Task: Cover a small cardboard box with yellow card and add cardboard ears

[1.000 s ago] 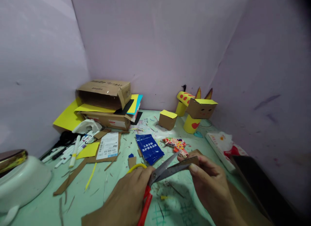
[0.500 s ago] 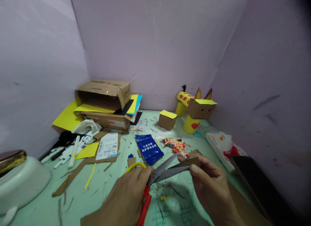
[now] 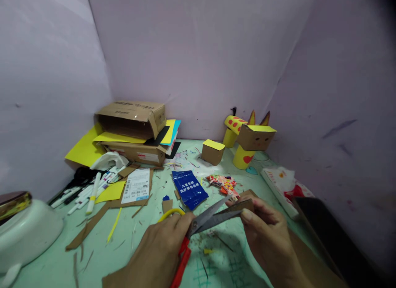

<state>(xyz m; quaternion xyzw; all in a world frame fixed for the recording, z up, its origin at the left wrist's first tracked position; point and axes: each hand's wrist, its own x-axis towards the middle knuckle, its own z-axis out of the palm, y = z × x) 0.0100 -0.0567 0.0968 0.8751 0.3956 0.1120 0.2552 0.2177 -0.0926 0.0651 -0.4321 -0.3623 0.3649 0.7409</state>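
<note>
My left hand [image 3: 161,242] is wrapped round the scissors [image 3: 183,261], which have one red and one yellow handle. Their blades are spread and point right, toward my right hand [image 3: 266,230]. Between its thumb and fingers my right hand pinches a small brown cardboard piece [image 3: 244,205]. The lower blade lies along this piece, its tip close to my right thumb. Just beyond the blades are a blue packet [image 3: 189,189] and a red and yellow patterned scrap [image 3: 223,184].
Cardboard boxes [image 3: 133,154] and coloured paper stand at the back left, markers [image 3: 93,193] and cardboard strips before them. A small cardboard box [image 3: 213,152] and a yellow cardboard animal [image 3: 256,139] are behind. A dark object [image 3: 328,230] lies right, a white container [image 3: 31,234] left.
The scissors' red handle has swung slightly left and the blades are a little closer together. My right hand still grips the cardboard piece. The whole view has shifted very slightly.
</note>
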